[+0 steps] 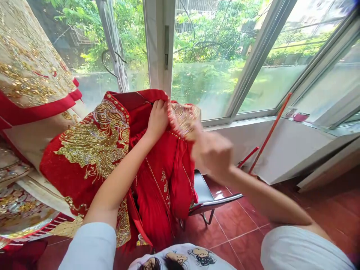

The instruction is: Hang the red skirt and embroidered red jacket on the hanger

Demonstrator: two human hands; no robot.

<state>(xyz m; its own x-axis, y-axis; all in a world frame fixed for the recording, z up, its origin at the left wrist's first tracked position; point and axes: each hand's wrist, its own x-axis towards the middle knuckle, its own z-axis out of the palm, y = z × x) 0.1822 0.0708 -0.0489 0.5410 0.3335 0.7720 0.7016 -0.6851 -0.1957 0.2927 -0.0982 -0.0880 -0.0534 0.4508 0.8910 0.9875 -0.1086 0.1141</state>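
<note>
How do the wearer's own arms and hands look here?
Both the left hand and right hand are ungloved; the right is blurred. The forearms are bare, with no watch or bracelet showing. Short, plain white sleeves cover the upper arms, and the white shirt front bears dark-lined drawings.

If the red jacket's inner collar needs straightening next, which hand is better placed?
Probably the left hand: it is at the inner collar of the red embroidered jacket, whereas the right hand is farther out and blurred.
</note>
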